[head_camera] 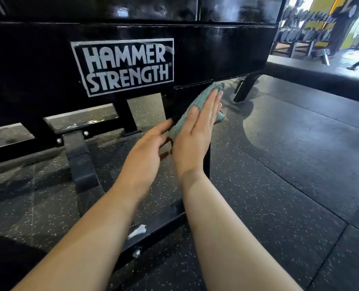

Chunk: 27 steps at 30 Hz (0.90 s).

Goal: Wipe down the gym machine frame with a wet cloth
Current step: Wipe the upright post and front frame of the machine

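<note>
Landmark: white Hammer Strength logo on the black machine frame. Below and right of the logo, the teal cloth lies flat against the frame's vertical post, just under the lower edge of the big panel. Right hand covers most of it, fingers straight and together, palm pressing rather than gripping; likely the flat hand spreads pressure so the cloth meets the paint over its full width. A corner of cloth sticks out above the fingertips, another on the far side of the hand. Left hand, directly below the logo's right end, holds nothing: fingers loosely extended, tips reaching toward the cloth's lower edge; whether they touch cloth or post, cannot tell. Probably steadying or ready to tuck the cloth. Panel around the logo shows glossy streaks, possibly wet. Judgement: wiping is mid-way, with the post in hand and the low rails under the logo likely to follow. Well below the logo, a base bar carries a white scrap. Speckled rubber floor lies right of it all.
</note>
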Each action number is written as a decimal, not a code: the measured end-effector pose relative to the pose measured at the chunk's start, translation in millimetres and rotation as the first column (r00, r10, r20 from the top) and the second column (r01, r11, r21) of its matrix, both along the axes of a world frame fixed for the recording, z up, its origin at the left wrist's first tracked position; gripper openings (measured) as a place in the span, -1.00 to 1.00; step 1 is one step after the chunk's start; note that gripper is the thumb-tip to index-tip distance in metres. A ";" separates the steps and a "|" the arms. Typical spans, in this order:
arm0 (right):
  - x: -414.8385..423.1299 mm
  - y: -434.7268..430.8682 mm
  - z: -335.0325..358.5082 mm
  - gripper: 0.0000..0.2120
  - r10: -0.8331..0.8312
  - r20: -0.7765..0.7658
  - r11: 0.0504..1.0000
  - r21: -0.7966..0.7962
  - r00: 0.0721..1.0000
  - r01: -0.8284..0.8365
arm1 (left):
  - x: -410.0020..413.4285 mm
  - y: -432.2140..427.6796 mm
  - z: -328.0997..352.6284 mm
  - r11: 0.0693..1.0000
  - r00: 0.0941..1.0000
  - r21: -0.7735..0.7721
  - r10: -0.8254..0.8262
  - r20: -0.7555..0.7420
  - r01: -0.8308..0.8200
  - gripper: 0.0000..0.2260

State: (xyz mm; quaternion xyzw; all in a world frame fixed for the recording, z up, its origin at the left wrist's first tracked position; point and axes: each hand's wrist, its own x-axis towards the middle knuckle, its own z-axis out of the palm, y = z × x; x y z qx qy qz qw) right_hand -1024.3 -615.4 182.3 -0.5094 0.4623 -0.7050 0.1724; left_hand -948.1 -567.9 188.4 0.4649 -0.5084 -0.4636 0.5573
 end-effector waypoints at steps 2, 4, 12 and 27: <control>-1.8 0.7 5.3 -0.51 0.040 0.082 0.994 0.098 0.996 -0.048 | 0.3 1.8 4.7 0.999 0.997 -0.040 -0.012 0.076 0.015 -0.63; 5.6 5.7 10.3 -0.50 0.056 0.016 0.996 0.072 0.998 -0.057 | -1.5 5.0 7.4 0.998 0.997 -0.059 0.017 0.076 -0.013 -0.64; -6.3 4.8 -98.1 -0.50 -0.014 0.096 0.956 0.292 0.995 -0.015 | 0.4 -0.5 -19.8 0.995 0.996 0.056 -0.077 -0.041 0.079 -0.70; -14.6 -2.7 -133.7 -0.49 -0.183 0.526 0.733 0.636 0.831 -0.242 | -9.5 -9.1 -85.1 0.964 0.990 0.226 -0.142 0.008 0.137 -0.62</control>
